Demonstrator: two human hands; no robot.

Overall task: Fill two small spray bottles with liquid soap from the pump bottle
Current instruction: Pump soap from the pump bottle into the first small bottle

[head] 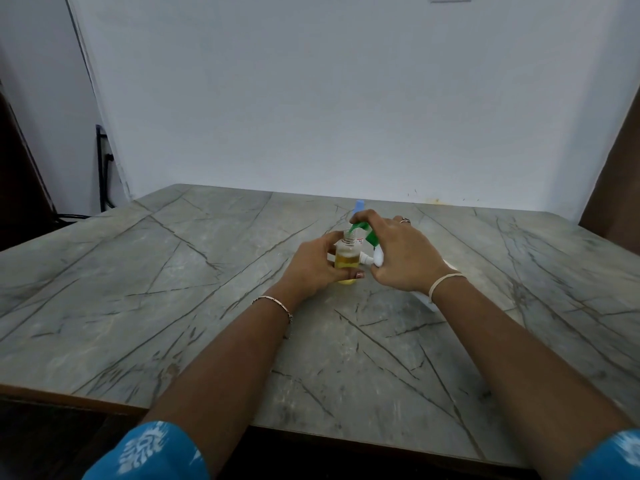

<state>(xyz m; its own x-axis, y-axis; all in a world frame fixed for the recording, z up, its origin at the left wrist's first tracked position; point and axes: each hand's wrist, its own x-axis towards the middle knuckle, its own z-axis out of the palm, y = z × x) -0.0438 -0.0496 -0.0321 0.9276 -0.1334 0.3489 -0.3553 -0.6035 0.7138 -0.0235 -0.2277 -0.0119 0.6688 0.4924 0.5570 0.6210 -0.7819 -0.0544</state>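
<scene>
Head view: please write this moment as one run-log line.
left hand: grips small clear plastic spray bottle, uncapped, partly yellow-filled | right hand: grips green pump head of white pump bottle, spout at spray bottle mouth

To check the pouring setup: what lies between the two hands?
In the head view: the small bottle, gripped by the left hand, and the green pump, gripped by the right hand, its spout over the bottle's mouth.
</scene>
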